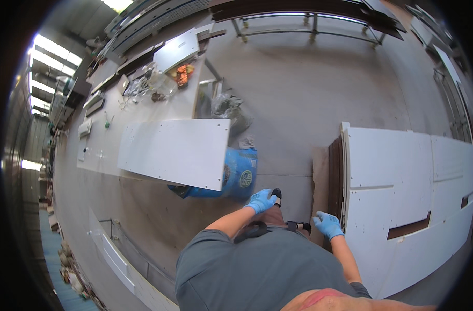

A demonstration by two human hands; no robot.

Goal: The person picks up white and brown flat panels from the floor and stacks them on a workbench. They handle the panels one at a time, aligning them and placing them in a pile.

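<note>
My left hand [261, 201], in a light blue glove, hangs in front of my body above my legs. Its fingers are loosely bent and apart, with nothing seen in them. Close by stands a blue printed sack [240, 173], under the overhanging end of a white panel [177, 147] with small holes near its edge. My right hand [328, 225], also gloved in blue, is beside the near left edge of a stack of white panels [389, 166]. Its fingers are slightly bent and hold nothing visible; whether it touches the stack I cannot tell.
The white panel rests on a worktable [158, 106] with plastic bags, an orange item [183, 75] and tools. A grey plastic bag [231, 111] lies beside the table. A long metal rack [311, 31] with dark boards stands at the far side. Brown cardboard [319, 181] edges the stack.
</note>
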